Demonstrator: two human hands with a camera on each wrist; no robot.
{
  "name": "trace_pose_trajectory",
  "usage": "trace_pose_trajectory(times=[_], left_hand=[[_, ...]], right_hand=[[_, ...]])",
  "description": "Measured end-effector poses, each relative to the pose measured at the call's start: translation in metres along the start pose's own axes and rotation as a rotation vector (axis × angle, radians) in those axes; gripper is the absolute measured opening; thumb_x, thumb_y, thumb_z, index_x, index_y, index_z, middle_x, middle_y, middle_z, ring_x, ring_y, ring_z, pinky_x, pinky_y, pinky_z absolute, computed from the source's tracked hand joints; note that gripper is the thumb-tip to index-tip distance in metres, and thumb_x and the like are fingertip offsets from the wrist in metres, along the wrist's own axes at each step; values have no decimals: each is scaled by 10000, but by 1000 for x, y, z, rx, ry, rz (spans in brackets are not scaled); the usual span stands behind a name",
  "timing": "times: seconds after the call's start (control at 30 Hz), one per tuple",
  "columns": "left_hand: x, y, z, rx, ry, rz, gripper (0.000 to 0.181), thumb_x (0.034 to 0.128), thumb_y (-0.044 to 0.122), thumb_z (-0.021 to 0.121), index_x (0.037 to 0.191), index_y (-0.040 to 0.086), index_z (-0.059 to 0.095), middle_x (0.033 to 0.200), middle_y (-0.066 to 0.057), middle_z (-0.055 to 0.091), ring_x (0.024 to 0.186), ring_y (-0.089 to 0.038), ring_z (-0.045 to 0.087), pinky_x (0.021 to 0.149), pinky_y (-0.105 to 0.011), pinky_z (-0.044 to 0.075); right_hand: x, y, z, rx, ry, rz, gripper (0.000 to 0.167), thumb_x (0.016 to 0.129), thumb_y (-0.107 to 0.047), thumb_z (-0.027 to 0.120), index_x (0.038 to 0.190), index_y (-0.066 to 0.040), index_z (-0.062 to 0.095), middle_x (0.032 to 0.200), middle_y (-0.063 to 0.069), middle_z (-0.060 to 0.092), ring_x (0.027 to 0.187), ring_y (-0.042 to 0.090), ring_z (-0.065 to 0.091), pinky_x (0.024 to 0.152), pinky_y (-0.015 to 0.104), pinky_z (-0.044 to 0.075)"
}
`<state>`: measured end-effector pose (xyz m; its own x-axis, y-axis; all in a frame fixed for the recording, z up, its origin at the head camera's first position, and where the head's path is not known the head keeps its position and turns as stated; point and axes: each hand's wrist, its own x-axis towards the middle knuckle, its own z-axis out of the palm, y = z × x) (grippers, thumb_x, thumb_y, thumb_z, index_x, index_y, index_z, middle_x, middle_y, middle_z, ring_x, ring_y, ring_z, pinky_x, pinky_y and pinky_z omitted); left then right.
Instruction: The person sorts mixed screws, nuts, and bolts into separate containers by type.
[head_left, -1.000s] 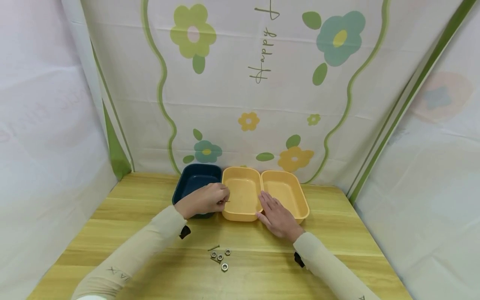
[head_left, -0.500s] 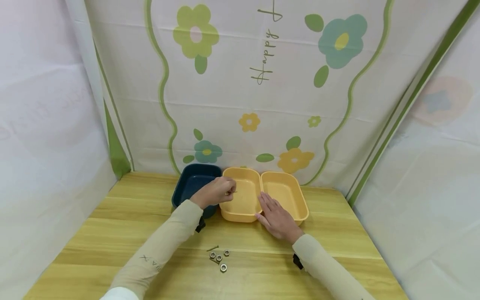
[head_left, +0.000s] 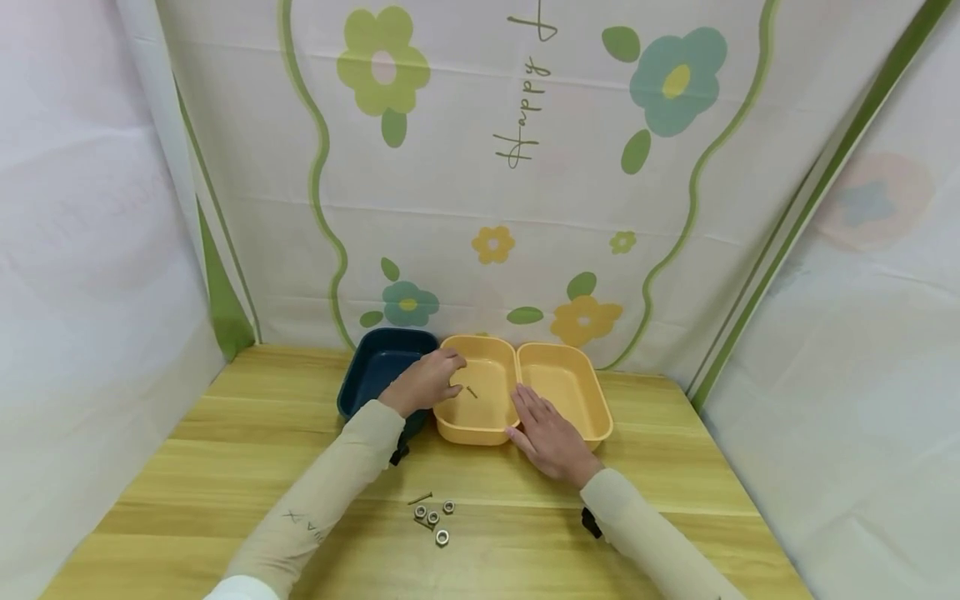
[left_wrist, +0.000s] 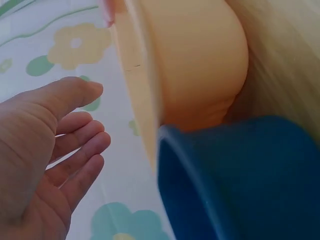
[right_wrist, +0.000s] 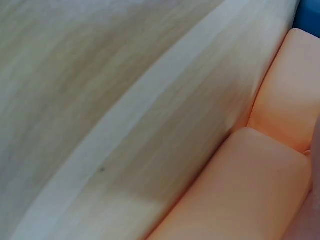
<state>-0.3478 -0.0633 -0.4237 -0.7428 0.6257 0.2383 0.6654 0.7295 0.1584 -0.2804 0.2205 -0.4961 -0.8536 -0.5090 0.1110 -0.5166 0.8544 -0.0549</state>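
left hand [head_left: 423, 383]: hangs above the adjoining sides of the blue tray [head_left: 381, 367] and the middle yellow tray [head_left: 491, 375]. fingers loosely bent, thumb standing apart from them, nothing between; the left wrist view shows the same gap.

screw [head_left: 472, 392]: lies on the floor of the middle yellow tray, slanted, just beside the left thumb tip as seen from the head view.

right hand [head_left: 551, 437]: lies across the near part of the seam between the middle yellow tray and the right yellow tray [head_left: 572, 385]. fingers extended and close together, grasping nothing; thumb spread toward the near rim of the middle yellow tray. right wrist view catches only an edge of this hand.

trays: three in a row, upright, side by side at the back of the wooden table [head_left: 600, 558], blue at left, two yellow beside it.

nearer the person, on the table: four metal nuts [head_left: 442, 538] in a loose cluster, with two thin screws [head_left: 421, 498] among them, one above the nuts in the head view, one lying close against them.

both forearms in beige sleeves [head_left: 330, 475]. behind the trays: white cloth [head_left: 420, 192] printed with flowers.
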Motion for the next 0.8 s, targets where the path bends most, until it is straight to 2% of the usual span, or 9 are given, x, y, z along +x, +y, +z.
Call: trace_pose_trajectory(times=[0.17, 0.33, 0.6, 0.8], left_hand=[[-11, 1, -17, 2, 7, 12, 377, 975, 213, 764, 1294, 23, 692, 1274, -139, 689, 1102, -279, 678, 949, -391, 607], [-24, 2, -32, -3, 37, 54, 342, 976, 206, 757, 1255, 16, 704, 1237, -133, 703, 1037, -253, 676, 899, -370, 617], [-47, 6, -41, 2, 14, 87, 352, 970, 247, 771, 1254, 50, 706, 1238, -119, 702, 1034, -231, 676, 876, -367, 611], [-67, 15, -47, -17, -12, 128, 336, 960, 238, 779, 1241, 63, 720, 1232, -103, 712, 1075, -231, 691, 917, -384, 611]], right_hand=[[0, 0, -1, 7, 6, -9, 734, 1146, -489, 310, 1671, 6, 178, 1769, 178, 150, 1650, 315, 174, 1319, 507, 248], [0, 0, -1, 17, -4, -3, 738, 1146, -495, 302, 1676, -3, 157, 1774, 166, 128, 1653, 313, 162, 1325, 505, 233], [-1, 1, 3, 1, 12, -12, 733, 1147, -486, 308, 1673, 4, 165, 1770, 177, 148, 1649, 319, 179, 1320, 504, 249], [-1, 1, 2, 3, 16, -13, 728, 1148, -476, 316, 1669, 14, 177, 1766, 188, 159, 1647, 327, 187, 1318, 507, 254]])
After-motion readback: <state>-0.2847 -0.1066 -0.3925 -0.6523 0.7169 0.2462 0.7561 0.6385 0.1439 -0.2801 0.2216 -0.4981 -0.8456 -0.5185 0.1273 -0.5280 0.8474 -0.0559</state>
